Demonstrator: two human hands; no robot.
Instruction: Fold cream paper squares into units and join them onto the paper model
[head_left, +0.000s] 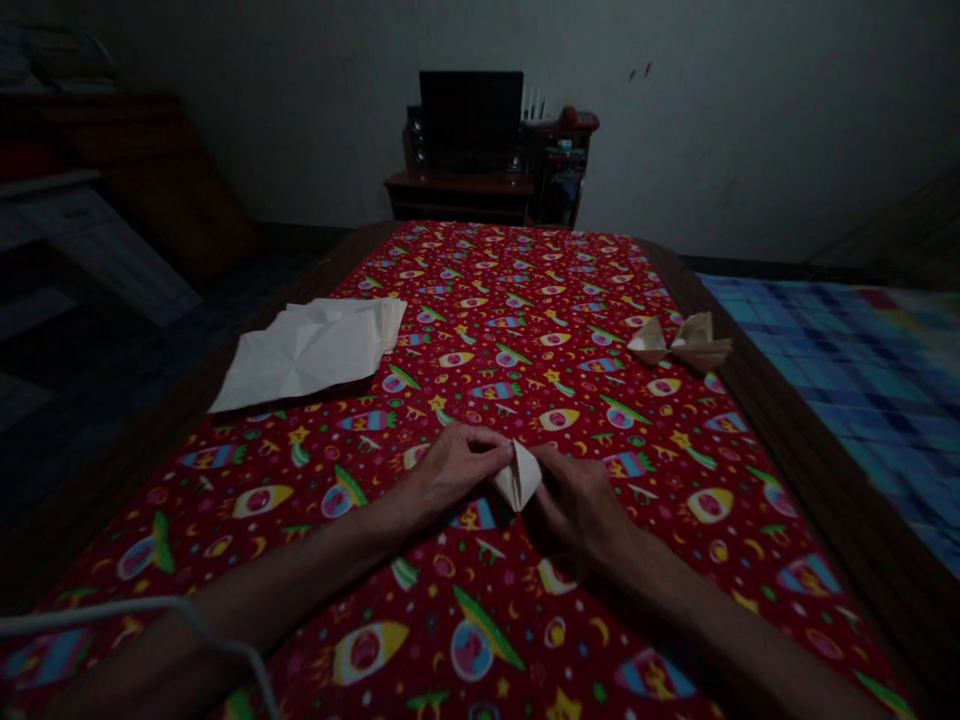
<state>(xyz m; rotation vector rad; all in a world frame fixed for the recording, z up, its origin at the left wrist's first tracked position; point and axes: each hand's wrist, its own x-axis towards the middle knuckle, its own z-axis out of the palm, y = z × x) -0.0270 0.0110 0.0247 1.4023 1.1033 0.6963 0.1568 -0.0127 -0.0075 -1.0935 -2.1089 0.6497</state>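
Between my two hands is a small folded piece of white paper [528,478], with a pointed end toward me and a slit down its middle. My left hand [466,456] pinches its left side, thumb and fingers pressed together. On the right side my right hand [581,500] grips the same paper; part of its fingers is hidden behind it. Creased sheets of paper [315,345] lie stacked at the left. Over at the right sit several folded paper pieces [699,345], grouped close together.
A red cloth with rocket prints [510,620] covers the table. A white cable [180,605] crosses my left forearm. Beyond the far end stand a dark monitor [471,115] and speakers on a wooden stand [461,190]. A blue checked sheet [840,380] spreads out at the right.
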